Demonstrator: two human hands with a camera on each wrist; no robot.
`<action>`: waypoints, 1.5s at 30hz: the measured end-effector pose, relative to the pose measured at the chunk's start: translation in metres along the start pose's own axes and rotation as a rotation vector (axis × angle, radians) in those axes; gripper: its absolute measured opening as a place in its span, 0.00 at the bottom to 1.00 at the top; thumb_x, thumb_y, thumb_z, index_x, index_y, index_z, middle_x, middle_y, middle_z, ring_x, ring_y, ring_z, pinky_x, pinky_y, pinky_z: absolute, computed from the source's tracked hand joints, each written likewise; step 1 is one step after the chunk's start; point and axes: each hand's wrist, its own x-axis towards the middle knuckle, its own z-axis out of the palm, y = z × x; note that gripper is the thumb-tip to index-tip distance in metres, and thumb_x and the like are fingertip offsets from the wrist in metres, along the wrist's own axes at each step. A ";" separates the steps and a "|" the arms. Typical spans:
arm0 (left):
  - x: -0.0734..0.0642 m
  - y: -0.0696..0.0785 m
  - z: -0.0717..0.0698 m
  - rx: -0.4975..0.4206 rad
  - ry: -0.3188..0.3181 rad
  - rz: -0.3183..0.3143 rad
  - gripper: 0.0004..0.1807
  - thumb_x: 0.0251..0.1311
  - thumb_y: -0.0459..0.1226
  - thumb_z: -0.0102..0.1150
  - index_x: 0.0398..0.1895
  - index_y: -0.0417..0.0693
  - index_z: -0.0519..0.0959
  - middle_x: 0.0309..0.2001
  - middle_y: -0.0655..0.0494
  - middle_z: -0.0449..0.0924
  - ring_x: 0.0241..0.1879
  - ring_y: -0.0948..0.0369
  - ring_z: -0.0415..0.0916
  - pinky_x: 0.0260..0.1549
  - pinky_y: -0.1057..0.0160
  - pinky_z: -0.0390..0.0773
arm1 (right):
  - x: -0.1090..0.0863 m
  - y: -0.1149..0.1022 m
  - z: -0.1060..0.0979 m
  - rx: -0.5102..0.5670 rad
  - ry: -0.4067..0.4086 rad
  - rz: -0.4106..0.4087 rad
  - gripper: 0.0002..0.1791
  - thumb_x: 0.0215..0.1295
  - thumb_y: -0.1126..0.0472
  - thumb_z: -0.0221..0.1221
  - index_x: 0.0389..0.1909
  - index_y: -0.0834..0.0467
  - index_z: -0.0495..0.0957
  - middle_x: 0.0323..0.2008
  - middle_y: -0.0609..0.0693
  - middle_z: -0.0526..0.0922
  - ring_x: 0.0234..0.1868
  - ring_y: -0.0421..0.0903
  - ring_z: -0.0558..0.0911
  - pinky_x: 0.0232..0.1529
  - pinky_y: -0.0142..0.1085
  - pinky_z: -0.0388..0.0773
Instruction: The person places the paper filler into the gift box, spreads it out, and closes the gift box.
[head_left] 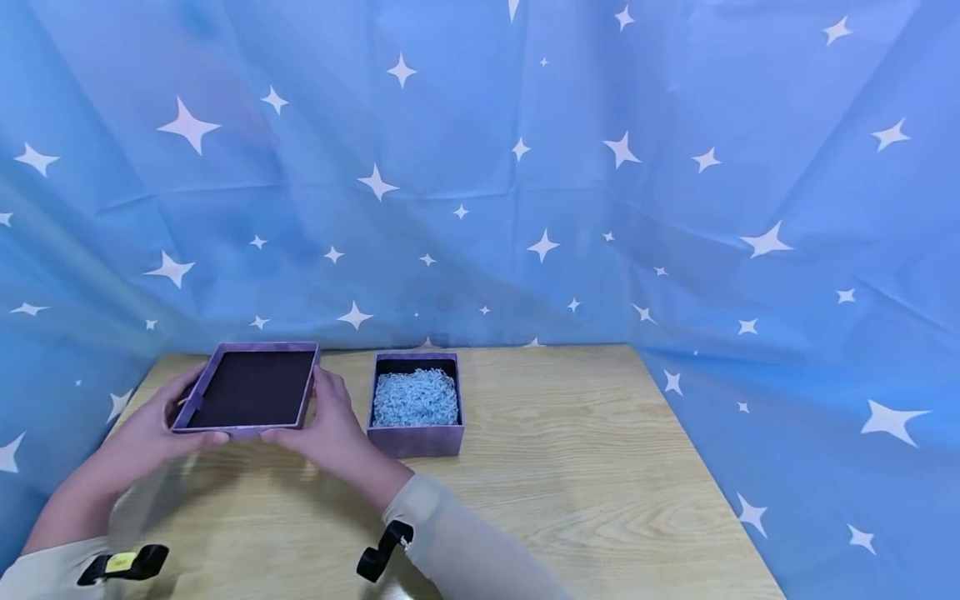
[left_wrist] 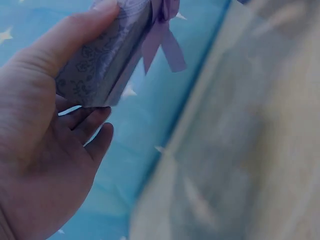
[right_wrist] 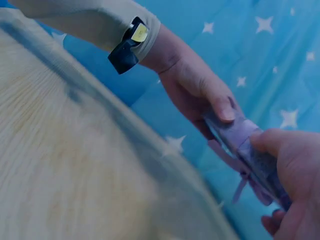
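Both hands hold a purple box lid [head_left: 255,388] above the left part of the table, its dark inner side facing me. My left hand [head_left: 150,425] grips the lid's left edge, thumb along the near rim. On the opposite side my right hand [head_left: 333,429] grips it, thumb also on the near rim. Floral print and a purple ribbon bow [left_wrist: 164,20] show on the lid's outside in the left wrist view. To the right of the lid stands the purple box base [head_left: 416,442], filled with light blue shredded paper [head_left: 417,398].
The wooden table [head_left: 585,467] reaches back to a blue curtain [head_left: 480,167] with white stars, which also hangs along both sides. Black straps [head_left: 386,550] are fastened round the sleeves at the wrists.
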 end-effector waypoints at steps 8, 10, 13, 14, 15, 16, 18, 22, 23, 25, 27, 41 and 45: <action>-0.001 0.033 -0.004 -0.045 0.049 0.065 0.59 0.68 0.25 0.73 0.93 0.46 0.44 0.76 0.40 0.57 0.56 0.77 0.75 0.43 0.72 0.82 | -0.004 -0.042 -0.031 0.006 0.011 0.012 0.59 0.61 0.45 0.83 0.87 0.43 0.59 0.78 0.42 0.62 0.59 0.36 0.79 0.56 0.30 0.82; 0.001 0.042 -0.002 -0.039 0.065 0.088 0.59 0.68 0.25 0.73 0.93 0.47 0.45 0.76 0.41 0.56 0.57 0.77 0.74 0.44 0.74 0.81 | -0.004 -0.048 -0.040 -0.010 0.015 0.021 0.59 0.60 0.44 0.83 0.87 0.44 0.59 0.80 0.43 0.61 0.62 0.39 0.79 0.58 0.32 0.82; 0.003 0.053 0.004 -0.014 0.074 0.091 0.61 0.68 0.28 0.75 0.93 0.50 0.44 0.78 0.38 0.54 0.58 0.78 0.70 0.44 0.76 0.79 | -0.005 -0.051 -0.054 -0.031 0.015 0.029 0.60 0.59 0.44 0.84 0.88 0.45 0.60 0.79 0.43 0.63 0.63 0.41 0.78 0.59 0.34 0.81; 0.004 0.056 0.006 -0.010 0.072 0.092 0.61 0.68 0.28 0.75 0.93 0.49 0.44 0.78 0.37 0.53 0.58 0.77 0.69 0.44 0.76 0.79 | -0.006 -0.051 -0.058 -0.022 0.011 0.027 0.60 0.59 0.45 0.84 0.87 0.45 0.60 0.78 0.44 0.63 0.63 0.41 0.78 0.60 0.35 0.81; 0.005 0.058 0.008 -0.005 0.069 0.093 0.61 0.68 0.29 0.75 0.93 0.49 0.44 0.78 0.36 0.53 0.58 0.76 0.69 0.44 0.76 0.78 | -0.006 -0.051 -0.063 -0.011 0.006 0.022 0.60 0.59 0.46 0.85 0.87 0.46 0.61 0.77 0.44 0.64 0.64 0.41 0.77 0.61 0.35 0.81; 0.006 0.061 0.011 0.000 0.067 0.092 0.61 0.68 0.30 0.75 0.93 0.50 0.44 0.79 0.36 0.54 0.59 0.75 0.68 0.45 0.77 0.77 | -0.007 -0.051 -0.068 -0.003 0.001 0.021 0.60 0.59 0.46 0.85 0.87 0.46 0.61 0.77 0.44 0.64 0.63 0.41 0.77 0.60 0.36 0.81; 0.009 0.065 0.017 -0.005 0.061 0.098 0.60 0.68 0.30 0.76 0.93 0.49 0.45 0.79 0.38 0.55 0.61 0.74 0.65 0.47 0.78 0.74 | -0.008 -0.049 -0.079 0.007 -0.015 0.013 0.59 0.59 0.47 0.85 0.87 0.47 0.62 0.75 0.45 0.66 0.62 0.39 0.76 0.60 0.35 0.81; 0.017 0.073 0.030 -0.020 0.065 0.150 0.60 0.63 0.29 0.79 0.92 0.47 0.51 0.78 0.41 0.59 0.65 0.74 0.62 0.55 0.81 0.67 | -0.012 -0.041 -0.103 -0.002 -0.052 0.027 0.59 0.60 0.46 0.84 0.88 0.48 0.61 0.74 0.46 0.67 0.58 0.40 0.78 0.56 0.36 0.82; 0.019 0.075 0.033 -0.023 0.063 0.167 0.60 0.62 0.29 0.80 0.92 0.47 0.52 0.77 0.41 0.60 0.67 0.73 0.62 0.56 0.82 0.65 | -0.013 -0.038 -0.109 -0.005 -0.063 0.034 0.59 0.61 0.45 0.83 0.88 0.48 0.60 0.74 0.47 0.67 0.57 0.40 0.78 0.56 0.37 0.82; 0.024 0.081 0.039 -0.034 0.053 0.198 0.60 0.61 0.28 0.81 0.92 0.47 0.54 0.76 0.41 0.61 0.71 0.64 0.63 0.59 0.83 0.63 | -0.017 -0.034 -0.122 -0.003 -0.087 0.062 0.60 0.63 0.43 0.82 0.89 0.47 0.58 0.75 0.47 0.67 0.58 0.43 0.79 0.55 0.39 0.83; 0.028 0.086 0.045 -0.039 0.034 0.216 0.61 0.60 0.29 0.82 0.92 0.47 0.54 0.76 0.40 0.61 0.75 0.52 0.63 0.60 0.84 0.62 | -0.020 -0.029 -0.134 -0.008 -0.107 0.086 0.60 0.65 0.42 0.80 0.90 0.45 0.54 0.76 0.46 0.66 0.59 0.44 0.80 0.55 0.41 0.84; 0.054 0.104 0.096 -0.102 -0.092 0.245 0.63 0.60 0.31 0.84 0.92 0.45 0.52 0.78 0.42 0.61 0.82 0.35 0.58 0.71 0.77 0.60 | -0.051 -0.004 -0.196 0.007 -0.076 0.080 0.57 0.68 0.48 0.79 0.90 0.52 0.55 0.77 0.52 0.66 0.66 0.53 0.75 0.64 0.51 0.79; 0.059 0.107 0.114 -0.077 -0.071 0.293 0.62 0.59 0.34 0.85 0.91 0.47 0.55 0.77 0.45 0.64 0.82 0.38 0.61 0.78 0.56 0.62 | -0.062 0.006 -0.211 0.013 -0.031 0.040 0.56 0.67 0.52 0.80 0.89 0.52 0.57 0.77 0.51 0.68 0.69 0.53 0.74 0.67 0.55 0.77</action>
